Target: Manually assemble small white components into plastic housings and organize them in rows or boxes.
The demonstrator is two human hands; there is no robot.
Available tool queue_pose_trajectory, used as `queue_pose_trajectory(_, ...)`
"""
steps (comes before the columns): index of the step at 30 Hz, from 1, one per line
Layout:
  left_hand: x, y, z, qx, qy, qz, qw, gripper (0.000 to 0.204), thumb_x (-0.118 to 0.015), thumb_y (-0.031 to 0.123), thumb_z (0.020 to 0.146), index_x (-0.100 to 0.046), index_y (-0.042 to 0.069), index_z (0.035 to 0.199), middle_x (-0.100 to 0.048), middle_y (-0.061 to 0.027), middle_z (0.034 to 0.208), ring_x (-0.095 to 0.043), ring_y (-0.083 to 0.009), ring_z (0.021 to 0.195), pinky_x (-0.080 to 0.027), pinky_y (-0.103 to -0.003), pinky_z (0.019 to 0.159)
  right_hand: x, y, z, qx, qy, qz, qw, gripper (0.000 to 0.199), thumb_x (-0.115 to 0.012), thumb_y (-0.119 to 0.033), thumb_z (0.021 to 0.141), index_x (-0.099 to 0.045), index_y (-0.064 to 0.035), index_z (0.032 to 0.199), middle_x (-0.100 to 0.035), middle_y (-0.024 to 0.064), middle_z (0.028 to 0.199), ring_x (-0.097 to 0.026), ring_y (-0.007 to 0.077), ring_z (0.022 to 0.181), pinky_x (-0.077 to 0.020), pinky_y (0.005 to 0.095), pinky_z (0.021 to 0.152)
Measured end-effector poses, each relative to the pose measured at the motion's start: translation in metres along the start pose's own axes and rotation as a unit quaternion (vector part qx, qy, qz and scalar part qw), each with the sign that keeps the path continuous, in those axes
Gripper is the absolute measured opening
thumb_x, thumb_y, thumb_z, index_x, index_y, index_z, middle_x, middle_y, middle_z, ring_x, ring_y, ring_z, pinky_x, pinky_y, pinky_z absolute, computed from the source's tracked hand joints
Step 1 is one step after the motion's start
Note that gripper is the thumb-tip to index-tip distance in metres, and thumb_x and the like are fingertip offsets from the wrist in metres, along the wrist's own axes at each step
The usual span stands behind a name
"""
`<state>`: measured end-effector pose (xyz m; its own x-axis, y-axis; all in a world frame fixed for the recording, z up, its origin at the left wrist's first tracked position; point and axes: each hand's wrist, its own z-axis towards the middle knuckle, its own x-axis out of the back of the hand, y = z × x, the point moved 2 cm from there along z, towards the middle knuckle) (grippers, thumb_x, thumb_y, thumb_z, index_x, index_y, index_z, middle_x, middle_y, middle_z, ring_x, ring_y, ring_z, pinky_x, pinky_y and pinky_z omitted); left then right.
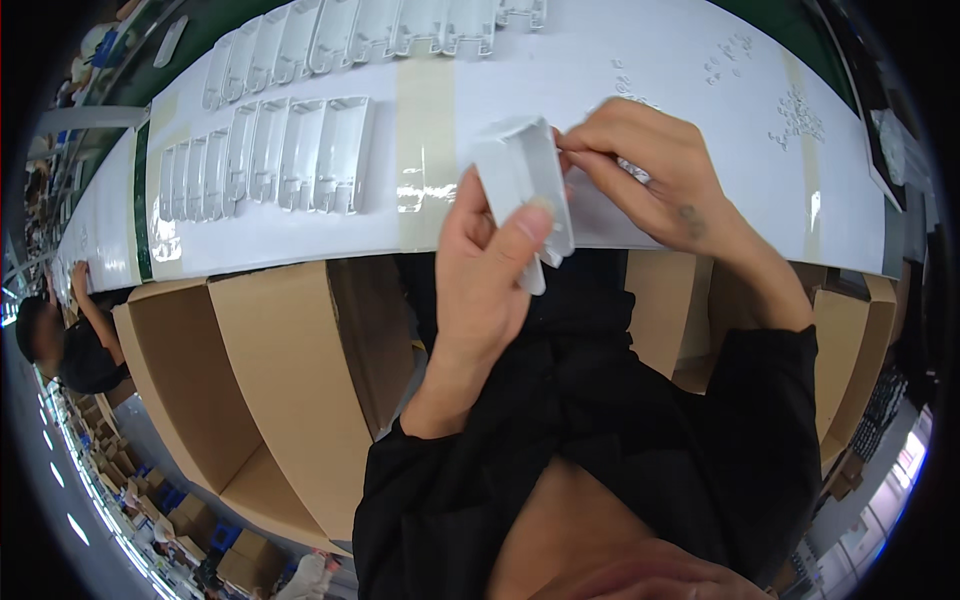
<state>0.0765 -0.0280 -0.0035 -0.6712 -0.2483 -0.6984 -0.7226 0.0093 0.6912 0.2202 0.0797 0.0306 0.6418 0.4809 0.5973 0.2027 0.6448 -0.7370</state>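
My left hand (478, 275) is closed around a white plastic housing (515, 160), a hollow, long shell tilted above the table's near edge. Its thumb presses on the shell's lower part. At the shell's upper right edge, my right hand (655, 170) pinches thumb and forefinger together. Whatever lies between those fingertips is too small to make out. Similar white housings stand side by side in two rows to the left, a nearer row (260, 160) and a farther row (350, 30). Small clear pieces (798, 118) lie scattered to the right, some partly behind my right hand.
The white-covered table (420, 225) has strips of tan tape across it. Open cardboard boxes (285, 370) stand below its near edge on the left, with another box (845, 340) on the right. At the far left a person (85, 340) sits with a hand on the table.
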Motion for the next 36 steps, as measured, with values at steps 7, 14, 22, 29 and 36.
queue_pose_trajectory(7,-0.001,-0.023,-0.021,0.086,-0.025,-0.027,0.996,0.051,-0.055,0.011,0.099,-0.039,-0.005,0.145,-0.056,-0.021,0.137,-0.06,-0.025,0.12,-0.049,-0.031,0.1,-0.019,0.0,-0.034,-0.058,0.092,0.061,0.992,0.016,-0.067,0.007,0.087,-0.071,0.0027,0.103,-0.065,0.0092,0.093,-0.056,0.016,0.075,-0.0453,0.0261,0.067)
queue_pose_trajectory(14,0.001,-0.025,-0.022,0.061,-0.006,-0.046,0.997,0.051,-0.064,0.004,0.096,-0.044,-0.001,0.142,-0.063,-0.0099,0.117,-0.06,-0.0104,0.092,-0.049,-0.021,0.079,-0.024,-0.005,-0.036,-0.087,0.114,-0.034,0.989,0.007,-0.069,0.004,0.089,-0.07,0.0013,0.094,-0.063,0.0041,0.083,-0.051,0.0094,0.065,-0.0398,0.0208,0.055)
queue_pose_trajectory(22,0.018,0.0,-0.009,0.03,0.062,-0.042,0.997,0.052,-0.065,0.01,0.096,-0.045,0.0,0.142,-0.061,-0.0131,0.123,-0.061,-0.0165,0.1,-0.049,-0.027,0.086,-0.032,-0.008,-0.017,-0.115,0.086,-0.008,0.99,0.002,-0.068,-0.001,0.09,-0.07,0.001,0.09,-0.06,0.0009,0.071,-0.048,0.0071,0.058,-0.0373,0.0196,0.052)
queue_pose_trajectory(29,0.013,0.02,0.006,-0.031,0.054,-0.092,0.994,0.054,-0.068,0.017,0.095,-0.045,0.002,0.141,-0.053,-0.0149,0.135,-0.053,-0.0235,0.119,-0.044,-0.035,0.1,-0.06,-0.039,-0.01,-0.267,0.022,0.287,0.92,0.006,-0.066,-0.002,0.094,-0.07,0.0022,0.096,-0.062,0.0023,0.07,-0.047,0.0056,0.049,-0.0355,0.0166,0.047)
queue_pose_trajectory(36,0.021,0.016,0.007,-0.009,0.015,-0.122,0.992,0.053,-0.07,0.013,0.092,-0.047,0.003,0.138,-0.055,-0.0164,0.135,-0.053,-0.0237,0.118,-0.044,-0.036,0.101,-0.069,-0.032,-0.015,-0.182,-0.004,0.256,0.949,0.007,-0.065,-0.001,0.094,-0.069,0.0034,0.098,-0.061,0.0026,0.069,-0.048,0.0053,0.047,-0.0364,0.0161,0.045)
